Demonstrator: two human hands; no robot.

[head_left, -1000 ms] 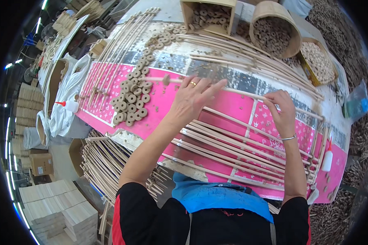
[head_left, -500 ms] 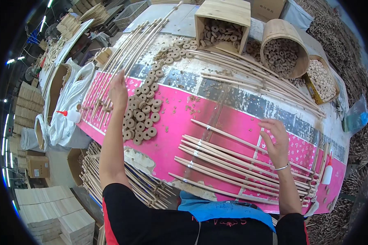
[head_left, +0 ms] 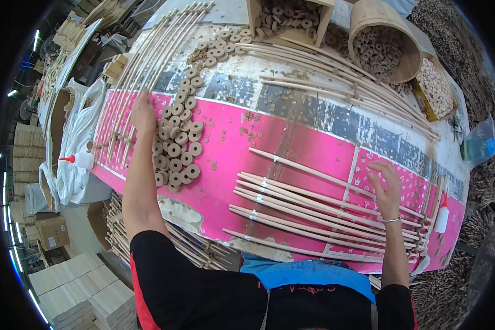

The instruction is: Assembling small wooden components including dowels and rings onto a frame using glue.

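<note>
My left hand (head_left: pixel 143 113) is at the far left among a row of long wooden rods (head_left: pixel 168 52), its fingers closed round one of them; the fingertips are partly hidden. These rods lie side by side, with small rings on their near ends. Just right of that hand, many flat wooden rings (head_left: pixel 175 149) are heaped on the pink board. Over on the right, my right hand (head_left: pixel 386 187) hovers above a second row of rods (head_left: pixel 308 206), fingers curved and apart, holding nothing. A bracelet circles its wrist.
A wooden box (head_left: pixel 253 22) and a round wooden tub (head_left: pixel 377 11) hold more rings. Beside them a tray (head_left: pixel 444 113) contains pale small pieces. More rods (head_left: pixel 313 69) cross the back. White glue bottles (head_left: pixel 84 160) with red tips stand at both sides.
The left-hand rod that stuck out past the others at the far end now lies level with them. The view has shifted slightly. My right hand stays open above its rods.
</note>
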